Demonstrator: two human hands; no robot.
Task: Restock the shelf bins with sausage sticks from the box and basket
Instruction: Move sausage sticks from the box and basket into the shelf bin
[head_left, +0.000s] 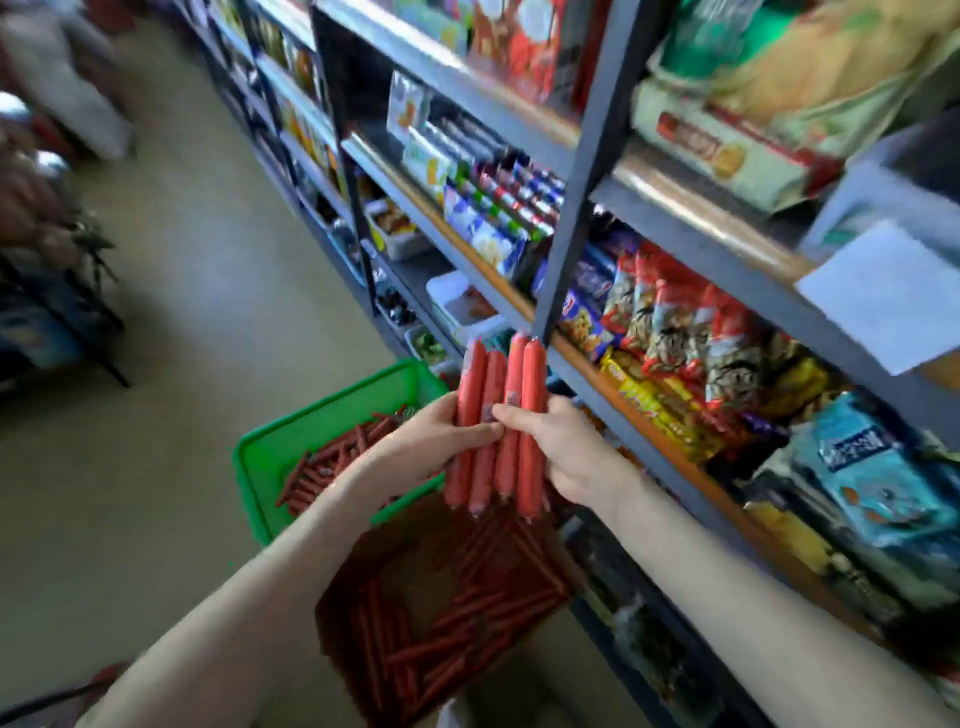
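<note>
Head view: both hands meet just in front of the shelf unit (576, 197) and share one bundle of sausage sticks (498, 395). There are four sticks, side by side and roughly upright, their tips rising above the fingers and their lower ends hanging below them.

The left hand (436, 436) wraps the left side of the bundle, its fingers (475, 430) curled round the sticks. The right hand (566, 452) grips the right side, its thumb (511, 417) laid across the front and touching the left fingertips.

Below and to the left of the fingers a green basket (260, 467) sits on the floor (182, 312), with loose sticks (322, 467) piled in it. Directly beneath the fingers, nearer the person, an open cardboard box (363, 571) holds many more sticks (467, 613) lying at mixed angles.

Beyond the fingers, on a lower shelf level, stands a white bin (441, 283); something reddish lies in it, too blurred to name. To the right of the fingers, snack packets (670, 322) fill the shelf.
</note>
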